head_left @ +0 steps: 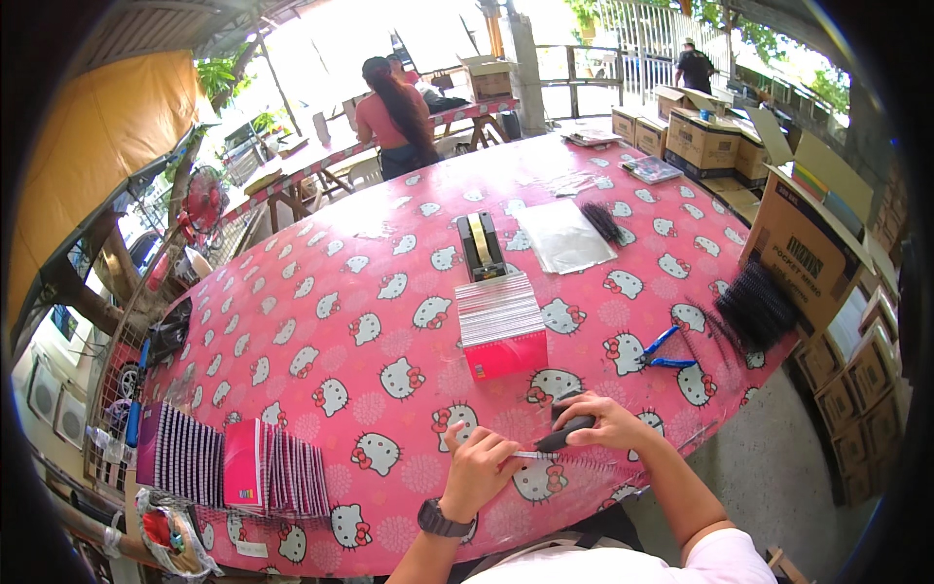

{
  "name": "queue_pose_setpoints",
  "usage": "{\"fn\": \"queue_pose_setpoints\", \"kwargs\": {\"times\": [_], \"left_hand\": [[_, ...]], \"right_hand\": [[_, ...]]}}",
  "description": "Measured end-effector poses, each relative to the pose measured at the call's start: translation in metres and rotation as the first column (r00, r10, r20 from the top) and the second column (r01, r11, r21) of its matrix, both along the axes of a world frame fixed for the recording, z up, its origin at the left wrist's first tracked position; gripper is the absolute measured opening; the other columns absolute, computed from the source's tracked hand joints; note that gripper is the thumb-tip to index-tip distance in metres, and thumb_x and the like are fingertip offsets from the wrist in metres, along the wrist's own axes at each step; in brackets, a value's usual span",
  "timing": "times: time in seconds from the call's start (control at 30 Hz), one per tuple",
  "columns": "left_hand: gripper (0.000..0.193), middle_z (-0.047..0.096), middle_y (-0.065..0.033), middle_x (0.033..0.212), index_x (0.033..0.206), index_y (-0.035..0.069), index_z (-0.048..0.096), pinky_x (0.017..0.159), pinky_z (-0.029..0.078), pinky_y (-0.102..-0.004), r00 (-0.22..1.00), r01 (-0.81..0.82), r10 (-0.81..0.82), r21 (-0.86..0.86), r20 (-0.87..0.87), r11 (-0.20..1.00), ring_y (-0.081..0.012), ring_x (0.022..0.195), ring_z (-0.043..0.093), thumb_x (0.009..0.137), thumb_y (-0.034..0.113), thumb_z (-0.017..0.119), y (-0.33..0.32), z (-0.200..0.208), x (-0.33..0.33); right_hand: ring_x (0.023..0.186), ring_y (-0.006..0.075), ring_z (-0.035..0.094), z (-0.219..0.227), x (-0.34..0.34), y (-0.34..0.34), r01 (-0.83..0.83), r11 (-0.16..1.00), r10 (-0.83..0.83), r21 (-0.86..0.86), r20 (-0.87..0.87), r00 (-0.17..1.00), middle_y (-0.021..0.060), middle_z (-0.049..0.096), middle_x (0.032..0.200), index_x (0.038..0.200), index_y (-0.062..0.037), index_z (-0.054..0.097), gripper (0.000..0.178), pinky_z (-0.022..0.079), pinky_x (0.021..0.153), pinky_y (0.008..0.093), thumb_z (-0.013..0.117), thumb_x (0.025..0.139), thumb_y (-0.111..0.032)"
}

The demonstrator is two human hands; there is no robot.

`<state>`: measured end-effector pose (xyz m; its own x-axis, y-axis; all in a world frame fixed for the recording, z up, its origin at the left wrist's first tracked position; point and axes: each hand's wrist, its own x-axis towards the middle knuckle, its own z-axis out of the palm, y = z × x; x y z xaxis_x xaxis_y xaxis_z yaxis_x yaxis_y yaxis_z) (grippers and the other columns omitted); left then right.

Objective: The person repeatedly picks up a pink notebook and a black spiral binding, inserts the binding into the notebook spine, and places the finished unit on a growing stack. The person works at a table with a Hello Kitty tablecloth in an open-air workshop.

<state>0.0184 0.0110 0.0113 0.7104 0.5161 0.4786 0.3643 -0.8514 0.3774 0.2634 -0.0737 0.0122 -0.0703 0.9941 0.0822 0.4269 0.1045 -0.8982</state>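
Observation:
My left hand [477, 465] is closed, pinching a thin pad seen edge-on, of which only a narrow pale strip [533, 455] shows. From that strip a thin spiral wire [598, 471] runs right, close over the tablecloth. My right hand [605, 424] is wrapped round a dark grey, rounded hand tool [567, 432], whose lower end meets the pad's edge; its exact kind is unclear. Just beyond my hands stands a stack of pink-covered notebooks [504, 336], page edges up. Blue-handled pliers [667, 350] lie open to the right of it.
Spiral-bound notebooks [248, 467] stand in rows at the near left. Beyond the stack are a black tape dispenser [481, 245] and clear plastic sheets [564, 237]. Black spiral wires [754, 307] are heaped by a carton [803, 258] at right. A person [394, 122] stands at a far table.

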Motion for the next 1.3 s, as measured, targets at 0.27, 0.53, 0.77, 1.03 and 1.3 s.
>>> {"fn": "queue_pose_setpoints", "kwargs": {"times": [0.27,0.53,0.77,1.03,1.3], "left_hand": [[0.015,0.065,0.0040,0.072,0.078,0.018,0.071,0.101,0.024,-0.0472,1.000,0.003,-0.003,-0.027,-0.012,1.000,-0.0141,0.080,0.060,0.068,0.025,0.080,0.008,0.003,-0.001],[0.023,0.066,0.0031,0.073,0.082,0.018,0.072,0.102,0.023,-0.0467,0.999,-0.033,0.031,-0.080,-0.023,0.996,-0.0138,0.081,0.060,0.064,0.028,0.083,0.005,0.001,-0.005],[0.031,0.068,-0.0028,0.089,0.089,0.011,0.073,0.081,0.042,-0.0349,0.971,-0.176,0.193,-0.125,0.138,0.976,-0.0165,0.078,0.060,0.062,0.022,0.085,0.028,0.014,-0.032],[0.024,0.068,-0.0033,0.085,0.091,0.003,0.068,0.057,0.047,-0.0209,0.934,0.117,0.119,-0.605,0.336,0.788,-0.0063,0.064,0.058,0.071,0.006,0.081,0.046,-0.017,-0.039],[0.026,0.067,-0.0040,0.079,0.101,0.000,0.066,0.064,0.051,-0.0207,0.851,0.242,0.235,-0.748,0.470,0.618,-0.0079,0.071,0.065,0.076,-0.004,0.075,0.041,-0.032,-0.030]], "right_hand": [[0.110,0.0249,0.057,-0.008,0.003,0.009,-0.248,0.968,0.231,0.034,-0.499,0.835,0.0165,0.063,0.117,0.104,-0.0025,0.069,0.041,0.044,0.091,0.0371,0.069,0.085,-0.039],[0.109,0.0238,0.055,-0.005,-0.010,0.012,-0.299,0.954,0.271,-0.004,-0.410,0.871,0.0153,0.065,0.109,0.104,-0.0051,0.069,0.055,0.043,0.091,0.0360,0.069,0.080,-0.054],[0.104,0.0190,0.056,-0.001,-0.014,0.024,-0.273,0.957,0.285,0.096,-0.476,0.832,0.0097,0.064,0.103,0.108,-0.0066,0.066,0.054,0.043,0.087,0.0329,0.068,0.081,-0.054],[0.095,0.0133,0.054,0.002,-0.023,0.039,-0.350,0.934,0.265,-0.077,-0.508,0.819,0.0047,0.060,0.099,0.113,-0.0048,0.063,0.048,0.043,0.084,0.0283,0.067,0.086,-0.044],[0.094,0.0168,0.056,0.012,-0.030,0.036,-0.220,0.973,0.206,-0.064,-0.183,0.961,0.0068,0.062,0.098,0.110,-0.0041,0.065,0.046,0.044,0.083,0.0309,0.067,0.086,-0.043]]}}
